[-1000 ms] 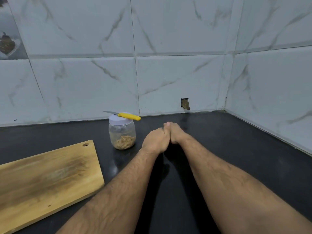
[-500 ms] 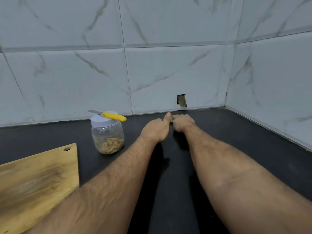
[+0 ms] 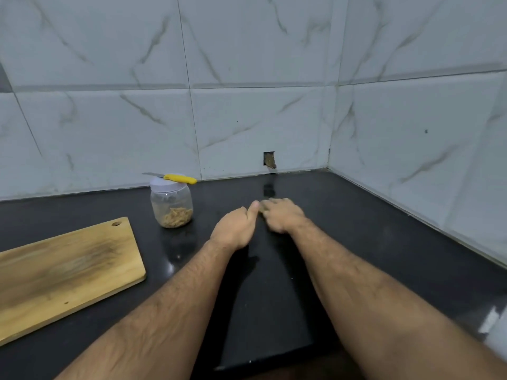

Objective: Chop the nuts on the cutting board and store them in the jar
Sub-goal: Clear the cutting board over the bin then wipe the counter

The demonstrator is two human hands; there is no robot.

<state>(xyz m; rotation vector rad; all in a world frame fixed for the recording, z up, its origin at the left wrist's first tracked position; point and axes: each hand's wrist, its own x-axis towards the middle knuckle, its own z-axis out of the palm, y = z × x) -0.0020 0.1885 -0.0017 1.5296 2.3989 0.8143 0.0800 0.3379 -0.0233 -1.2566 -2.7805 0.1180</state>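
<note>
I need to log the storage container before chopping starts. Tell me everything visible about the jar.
The jar is small, clear, plastic-looking and rounded, standing upright on the black counter near the tiled wall, beyond the far corner of the cutting board. A pale lid closes its top. Tan nut pieces fill about the bottom third. A knife with a yellow handle lies flat across the lid, blade pointing left. Neither hand touches it.

Knife point(image 3: 175, 178) lies atop jar point(image 3: 171, 204); both fists seemingly curled, touching.
</note>
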